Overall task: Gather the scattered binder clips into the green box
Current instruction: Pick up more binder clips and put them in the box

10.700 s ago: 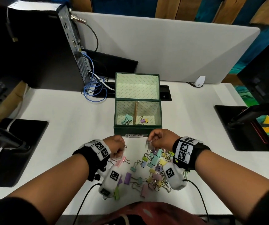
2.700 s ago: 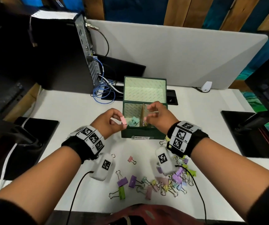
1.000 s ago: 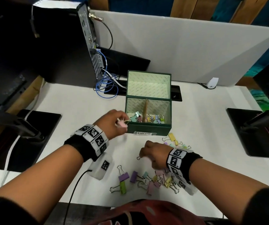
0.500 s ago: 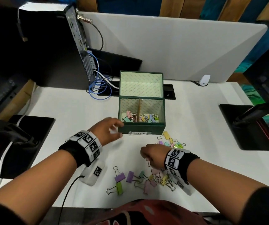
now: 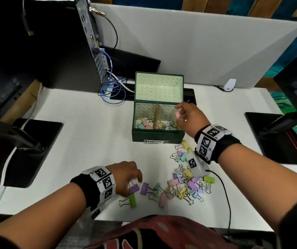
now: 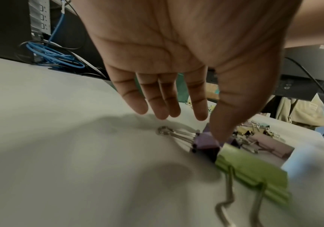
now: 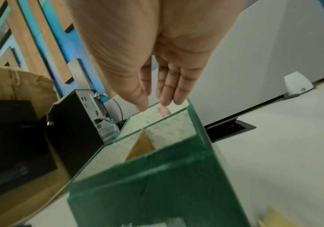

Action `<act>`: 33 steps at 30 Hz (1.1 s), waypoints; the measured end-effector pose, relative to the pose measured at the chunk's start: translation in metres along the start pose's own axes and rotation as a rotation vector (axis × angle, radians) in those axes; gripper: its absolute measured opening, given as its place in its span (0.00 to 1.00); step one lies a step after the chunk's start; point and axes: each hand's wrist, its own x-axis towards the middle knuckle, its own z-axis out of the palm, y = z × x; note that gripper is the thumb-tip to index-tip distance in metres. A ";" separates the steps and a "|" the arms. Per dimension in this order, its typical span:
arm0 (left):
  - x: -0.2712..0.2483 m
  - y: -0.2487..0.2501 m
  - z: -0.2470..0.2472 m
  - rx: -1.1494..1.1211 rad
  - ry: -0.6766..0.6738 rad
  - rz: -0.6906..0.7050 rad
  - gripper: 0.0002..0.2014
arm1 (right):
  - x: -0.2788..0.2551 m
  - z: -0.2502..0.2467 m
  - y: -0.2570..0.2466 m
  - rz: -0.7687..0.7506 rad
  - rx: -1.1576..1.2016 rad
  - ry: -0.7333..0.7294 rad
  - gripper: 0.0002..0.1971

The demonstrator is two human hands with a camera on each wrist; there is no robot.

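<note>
A white desk [image 5: 83, 141] fills the head view, closed off at the top of the frame by a pale grey partition [image 5: 198, 47], with a black computer tower [image 5: 54, 42] and a tangle of blue cables [image 5: 111, 90] in the upper left.

At centre frame stands the green box [image 5: 157, 134], its lid upright behind it and a brown divider [image 5: 155, 114] splitting it into two compartments; pastel clips already lie on the floor of both.

From where I watch, my right hand [image 5: 189, 117] hangs over the box's right-hand compartment, fingers straight and close together in the right wrist view, pointing down. A small pink clip [image 5: 177, 115] shows just beside the fingertips over the open box; whether they touch it I cannot tell.

My left hand [image 5: 126, 175] sits low at centre frame, at the left end of the scattered binder clips [image 5: 185, 186], which spread from the bottom centre up toward the box's lower right corner. In the left wrist view the four fingers [image 6: 163, 101] are spread loosely and held clear of the desk, while the thumb comes down onto a purple clip [image 6: 204, 142]. The clip lies flat with its wire handles pointing to the left of that frame. A green clip [image 6: 252, 173] lies just beside it, toward the lower right of that frame.
</note>
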 end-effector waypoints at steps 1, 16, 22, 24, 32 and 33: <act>0.001 -0.001 0.003 0.034 0.002 0.000 0.25 | -0.003 0.003 0.002 -0.017 -0.029 -0.029 0.21; 0.009 -0.014 -0.020 -0.171 0.341 -0.023 0.20 | -0.087 0.075 -0.002 -0.393 -0.555 -0.930 0.18; 0.013 -0.015 -0.083 -0.274 0.690 -0.081 0.18 | -0.090 0.085 0.004 -0.329 -0.520 -0.898 0.14; 0.018 -0.014 -0.101 -0.259 0.762 -0.120 0.22 | -0.090 0.085 0.003 -0.295 -0.502 -0.895 0.14; 0.028 -0.004 -0.084 -0.184 0.599 -0.096 0.21 | -0.081 0.066 0.002 -0.161 -0.338 -0.779 0.13; 0.026 -0.002 -0.074 -0.187 0.522 -0.038 0.18 | -0.077 0.062 0.003 -0.142 -0.296 -0.742 0.14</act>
